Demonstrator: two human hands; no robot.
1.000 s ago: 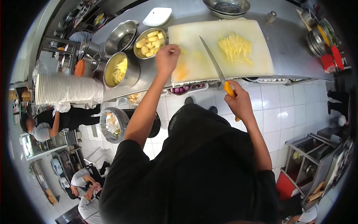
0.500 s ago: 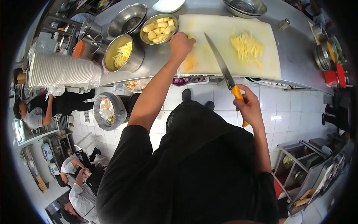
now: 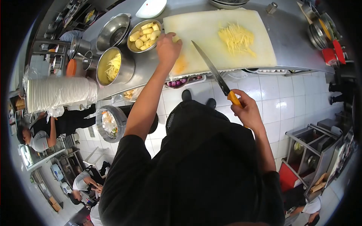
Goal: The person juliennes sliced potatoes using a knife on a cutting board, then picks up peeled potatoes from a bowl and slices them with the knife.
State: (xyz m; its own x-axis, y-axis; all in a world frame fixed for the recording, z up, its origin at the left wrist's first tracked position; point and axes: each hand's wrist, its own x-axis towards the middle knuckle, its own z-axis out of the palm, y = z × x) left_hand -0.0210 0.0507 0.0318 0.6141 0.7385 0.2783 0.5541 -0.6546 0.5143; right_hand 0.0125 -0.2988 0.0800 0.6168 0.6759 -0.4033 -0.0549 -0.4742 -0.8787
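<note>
My left hand (image 3: 169, 49) is at the left edge of the white cutting board (image 3: 203, 30), fingers closed on a yellow peeled potato piece (image 3: 175, 38) that they mostly hide. In my right hand (image 3: 247, 110) is a kitchen knife (image 3: 211, 67) with an orange handle. Its blade points away from me, the tip over the board and the handle in front of the counter edge. A pile of thin potato strips (image 3: 236, 39) lies on the board's right part. Just left of my left hand stands a metal bowl of peeled potato pieces (image 3: 145, 35).
A deep metal pot (image 3: 126, 69) holds more strips. Behind it are metal bowls (image 3: 113, 32) and a white dish (image 3: 151, 8). Stacked white containers (image 3: 60, 94) stand at the left. Below the counter are a lined bin (image 3: 118, 122) and red onions (image 3: 176, 83). Other people are farther off.
The view has shifted, so the counter and board appear farther left and slightly tilted. Both hands keep nearly the same place relative to the board, still holding the potato piece and knife.
</note>
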